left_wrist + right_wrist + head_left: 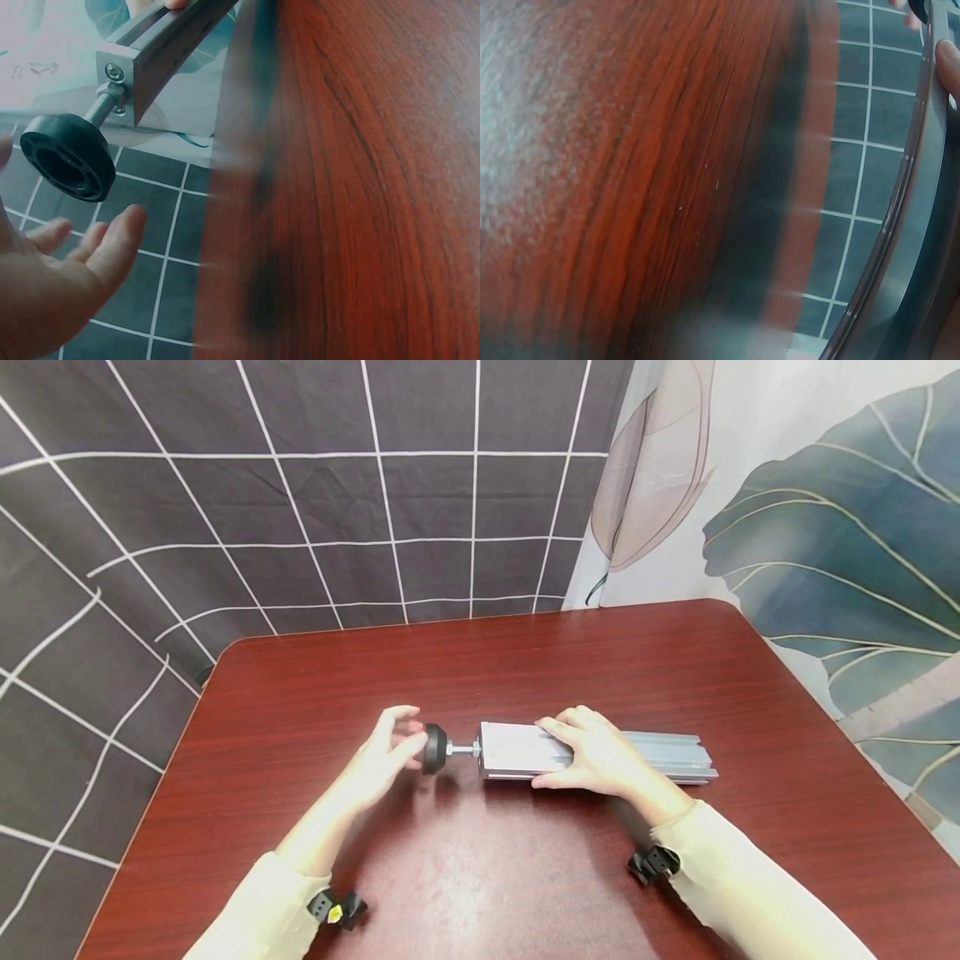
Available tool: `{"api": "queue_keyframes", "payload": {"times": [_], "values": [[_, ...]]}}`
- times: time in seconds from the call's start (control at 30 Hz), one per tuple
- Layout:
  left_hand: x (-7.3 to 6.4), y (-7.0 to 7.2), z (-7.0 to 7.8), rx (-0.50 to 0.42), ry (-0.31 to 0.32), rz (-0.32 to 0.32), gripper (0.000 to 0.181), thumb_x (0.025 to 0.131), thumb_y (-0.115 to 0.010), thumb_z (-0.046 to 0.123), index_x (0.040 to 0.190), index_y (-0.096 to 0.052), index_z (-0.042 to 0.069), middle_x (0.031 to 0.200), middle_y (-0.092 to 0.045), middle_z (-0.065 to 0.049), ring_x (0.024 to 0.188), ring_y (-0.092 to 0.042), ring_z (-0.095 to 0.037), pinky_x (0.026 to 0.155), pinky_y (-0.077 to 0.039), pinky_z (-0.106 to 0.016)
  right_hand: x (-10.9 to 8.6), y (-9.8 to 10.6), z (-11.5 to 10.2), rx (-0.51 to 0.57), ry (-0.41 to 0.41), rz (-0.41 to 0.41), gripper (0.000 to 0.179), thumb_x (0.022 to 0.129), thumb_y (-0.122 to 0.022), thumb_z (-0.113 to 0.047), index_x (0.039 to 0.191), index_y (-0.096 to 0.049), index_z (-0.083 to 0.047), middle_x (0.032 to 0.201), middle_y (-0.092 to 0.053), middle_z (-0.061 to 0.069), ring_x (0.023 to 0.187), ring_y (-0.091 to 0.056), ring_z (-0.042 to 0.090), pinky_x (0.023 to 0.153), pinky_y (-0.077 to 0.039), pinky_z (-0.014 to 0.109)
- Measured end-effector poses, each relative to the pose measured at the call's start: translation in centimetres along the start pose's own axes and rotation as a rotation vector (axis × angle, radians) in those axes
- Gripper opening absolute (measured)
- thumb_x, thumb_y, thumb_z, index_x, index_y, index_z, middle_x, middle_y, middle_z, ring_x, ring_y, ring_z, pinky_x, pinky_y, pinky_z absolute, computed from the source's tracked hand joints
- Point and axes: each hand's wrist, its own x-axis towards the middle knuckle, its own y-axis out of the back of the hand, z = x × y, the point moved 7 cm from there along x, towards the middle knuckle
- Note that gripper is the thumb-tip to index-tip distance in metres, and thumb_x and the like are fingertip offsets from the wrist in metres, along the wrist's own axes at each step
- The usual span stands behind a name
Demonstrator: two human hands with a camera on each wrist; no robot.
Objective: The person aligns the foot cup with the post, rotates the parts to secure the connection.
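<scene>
An aluminium extrusion profile (517, 748) lies lengthwise across the table, its slotted end towards the right. From its left end plate (118, 79) a threaded rod (462, 750) with hex nuts sticks out, carrying a round black levelling foot (435, 749). My right hand (600, 756) grips the profile near its middle, thumb on the near side and fingers over the top. Beside the foot, my left hand (381, 762) has its fingers spread and loosely bent. The left wrist view shows a gap between those fingers and the foot's hollow, ribbed underside.
Everything lies on a reddish-brown wooden table (337, 677) with rounded far corners. Behind it hangs a dark cloth with a white grid (322, 502). A leaf-patterned curtain (825, 527) hangs at the right. Each wrist wears a small black camera mount (654, 865).
</scene>
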Motion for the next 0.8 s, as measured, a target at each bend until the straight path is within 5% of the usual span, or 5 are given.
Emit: {"api": "queue_keyframes", "payload": {"times": [0.17, 0.43, 0.5, 0.7, 0.8], "values": [[0.3, -0.3, -0.7, -0.018, 0.073, -0.018, 0.038, 0.095, -0.055, 0.017, 0.127, -0.044, 0.0, 0.113, -0.056, -0.022, 0.082, -0.063, -0.023, 0.073, -0.055, -0.035, -0.1, -0.3, 0.1, -0.008, -0.011, -0.022, 0.076, 0.06, -0.078, -0.056, 0.116, -0.063, -0.007, 0.096, -0.058, 0.005, 0.089, -0.053, 0.024, 0.081, -0.043, 0.042], [-0.2, -0.7, 1.3, 0.036, -0.275, -0.069, 0.048, 0.073, -0.067, -0.009, 0.117, -0.05, -0.001, 0.116, -0.044, -0.016, 0.102, -0.057, -0.031, 0.089, -0.05, -0.035, -0.3, -0.6, 0.1, -0.007, -0.007, -0.033, 0.074, 0.061, -0.077, -0.057, 0.116, -0.063, -0.008, 0.095, -0.058, 0.004, 0.087, -0.052, 0.023, 0.079, -0.044, 0.041], [-0.4, -0.9, 1.6, 0.041, -0.3, -0.085, 0.051, 0.073, -0.067, -0.009, 0.119, -0.047, -0.001, 0.118, -0.041, -0.017, 0.105, -0.056, -0.033, 0.093, -0.047, -0.039, -0.3, -0.6, 0.1, -0.01, -0.002, -0.028, 0.074, 0.061, -0.077, -0.057, 0.115, -0.063, -0.008, 0.095, -0.058, 0.003, 0.087, -0.052, 0.022, 0.079, -0.044, 0.041], [-0.1, 0.0, 0.0, 0.056, -0.016, 0.005, 0.044, 0.091, -0.061, 0.015, 0.129, -0.043, 0.005, 0.118, -0.054, -0.018, 0.099, -0.061, -0.029, 0.087, -0.05, -0.042, -0.2, -0.5, 0.1, -0.005, -0.003, -0.017, 0.074, 0.06, -0.078, -0.056, 0.114, -0.064, -0.008, 0.095, -0.058, 0.004, 0.087, -0.052, 0.023, 0.078, -0.044, 0.041], [0.1, -0.5, -0.9, 0.009, 0.09, -0.045, 0.039, 0.097, -0.05, 0.023, 0.129, -0.042, 0.001, 0.11, -0.057, -0.02, 0.085, -0.064, -0.029, 0.078, -0.054, -0.039, -0.1, -0.5, 0.1, -0.006, -0.008, -0.024, 0.075, 0.06, -0.078, -0.057, 0.115, -0.064, -0.008, 0.095, -0.058, 0.004, 0.088, -0.052, 0.023, 0.079, -0.044, 0.041]]}}
